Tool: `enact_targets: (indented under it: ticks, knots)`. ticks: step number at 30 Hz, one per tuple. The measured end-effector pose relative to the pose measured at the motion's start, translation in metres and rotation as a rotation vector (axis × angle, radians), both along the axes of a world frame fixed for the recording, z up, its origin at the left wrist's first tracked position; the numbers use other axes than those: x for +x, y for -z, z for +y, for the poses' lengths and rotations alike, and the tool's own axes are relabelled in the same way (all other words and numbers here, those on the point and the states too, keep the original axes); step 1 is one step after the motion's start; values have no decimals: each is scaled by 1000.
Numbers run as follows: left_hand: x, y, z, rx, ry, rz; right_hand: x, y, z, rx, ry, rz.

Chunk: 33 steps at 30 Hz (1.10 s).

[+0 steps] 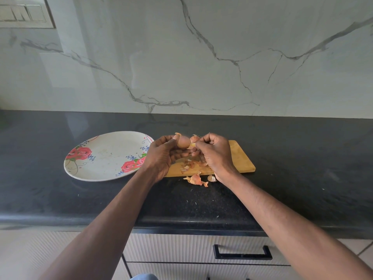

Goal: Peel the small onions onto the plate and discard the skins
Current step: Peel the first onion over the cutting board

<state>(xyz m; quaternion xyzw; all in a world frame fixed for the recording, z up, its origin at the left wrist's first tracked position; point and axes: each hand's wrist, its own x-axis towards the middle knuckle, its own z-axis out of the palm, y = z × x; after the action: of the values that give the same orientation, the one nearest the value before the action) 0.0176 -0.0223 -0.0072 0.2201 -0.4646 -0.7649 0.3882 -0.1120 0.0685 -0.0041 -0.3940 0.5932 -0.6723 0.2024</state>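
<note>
My left hand (pixel 161 156) grips a small brown onion (pixel 183 142) above the near left end of the wooden cutting board (pixel 240 158). My right hand (pixel 214 152) pinches a strip of papery skin (pixel 191 145) at the onion's right side. Another small onion (pixel 194 138) shows just behind my fingers. Loose skins (pixel 189 165) lie on the board under my hands, and more skins (pixel 194 179) lie on the counter in front of it. The white plate with red roses (pixel 105 158) sits to the left with nothing on it.
A pale garlic-like clove (pixel 211 178) lies on the black counter (pixel 302 168) by my right wrist. A marble wall rises behind the counter. Drawers with a black handle (pixel 242 253) are below the counter's front edge.
</note>
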Motion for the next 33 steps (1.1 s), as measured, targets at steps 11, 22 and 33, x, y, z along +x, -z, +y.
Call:
enact_targets:
  ticks: [11, 22, 33]
  knots:
    - [2, -1, -4, -48, -93, 7, -5, 2, 0, 50, 62, 221]
    - [2, -1, -2, -80, -8, -30, -2, 1, 2, -8, 63, 351]
    - [1, -2, 5, -99, 20, -39, -1, 4, 4, -38, 90, 439]
